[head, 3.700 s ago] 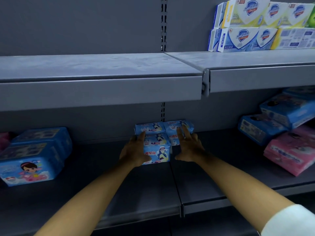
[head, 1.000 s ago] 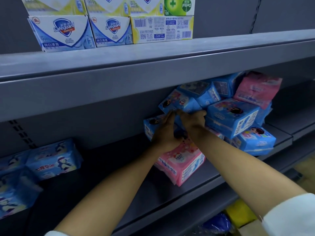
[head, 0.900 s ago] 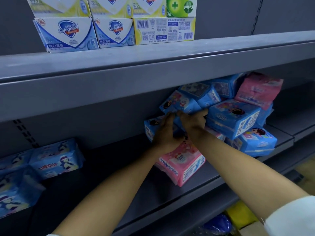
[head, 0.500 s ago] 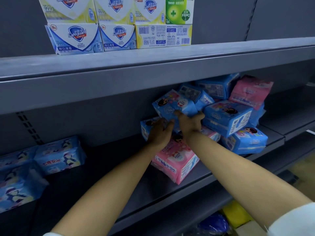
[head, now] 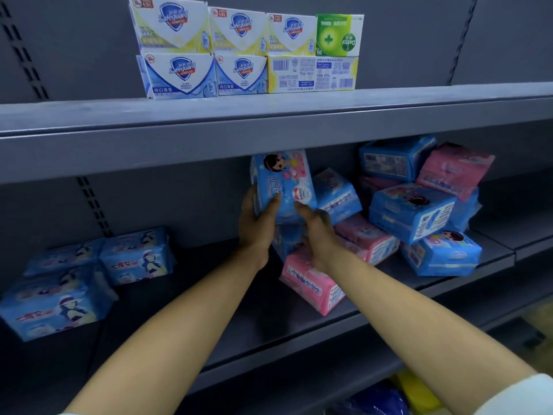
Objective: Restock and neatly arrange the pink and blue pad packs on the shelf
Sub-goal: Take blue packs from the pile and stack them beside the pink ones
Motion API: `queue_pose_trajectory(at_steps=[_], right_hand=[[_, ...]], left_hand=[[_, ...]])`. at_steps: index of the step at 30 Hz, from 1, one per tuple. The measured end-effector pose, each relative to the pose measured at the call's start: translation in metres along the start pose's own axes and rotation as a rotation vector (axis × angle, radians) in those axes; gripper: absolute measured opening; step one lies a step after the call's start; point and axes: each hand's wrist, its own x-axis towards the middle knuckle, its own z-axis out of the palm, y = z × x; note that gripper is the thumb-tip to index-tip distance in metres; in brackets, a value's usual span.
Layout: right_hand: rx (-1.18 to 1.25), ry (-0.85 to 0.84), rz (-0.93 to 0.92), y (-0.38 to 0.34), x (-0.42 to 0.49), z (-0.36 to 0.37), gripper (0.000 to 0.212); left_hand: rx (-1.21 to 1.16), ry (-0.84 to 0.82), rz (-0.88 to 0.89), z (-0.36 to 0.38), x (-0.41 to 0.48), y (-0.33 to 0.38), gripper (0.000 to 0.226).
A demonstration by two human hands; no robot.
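While the left hand [head: 258,227] and right hand [head: 318,235] clasp a blue pack [head: 281,184] upright just above the shelf [head: 269,324], the jumbled heap [head: 414,209] leans beside it. The right grip seems fingertips only; a slip could topple neighbours.

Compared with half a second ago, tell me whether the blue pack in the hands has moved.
Yes. The blue pack has tipped upright and shifted slightly left relative to the pink pack below.

glossy plastic pad packs [head: 282,187], matt (grey) shelf [head: 269,139]
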Motion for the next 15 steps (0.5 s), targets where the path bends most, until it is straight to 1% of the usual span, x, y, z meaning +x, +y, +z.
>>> queue_pose_trajectory(at_steps=[2,4,6,8,9,10,12,13,15], right_hand=[[-0.038,-0.005,-0.058,-0.001,0.000,0.003,0.037],[-0.027,-0.020,-0.133,-0.003,0.000,0.007,0.038],[-0.017,-0.067,-0.166,-0.006,0.002,0.012,0.050],[0.009,-0.131,-0.148,-0.008,0.001,0.017,0.062],[0.021,-0.171,-0.120,-0.008,-0.001,0.021,0.064],[0.031,-0.216,-0.104,-0.008,-0.003,0.025,0.060],[0.058,-0.291,-0.120,-0.006,-0.009,0.035,0.040],[0.083,-0.322,-0.122,-0.003,-0.013,0.040,0.038],[0.117,-0.360,-0.098,0.004,-0.016,0.051,0.042]], left_hand=[[0.072,-0.030,0.041,-0.018,0.002,0.008,0.055],[0.157,-0.069,0.054,-0.034,0.000,0.015,0.057],[0.193,-0.087,0.040,-0.048,-0.004,0.021,0.056],[0.201,-0.083,0.020,-0.063,-0.008,0.024,0.057],[0.207,-0.080,0.011,-0.070,-0.010,0.026,0.059],[0.213,-0.075,-0.001,-0.077,-0.011,0.027,0.062],[0.209,-0.061,-0.042,-0.091,-0.015,0.030,0.062],[0.195,-0.060,-0.071,-0.098,-0.017,0.032,0.062],[0.147,-0.058,-0.130,-0.111,-0.023,0.037,0.060]])
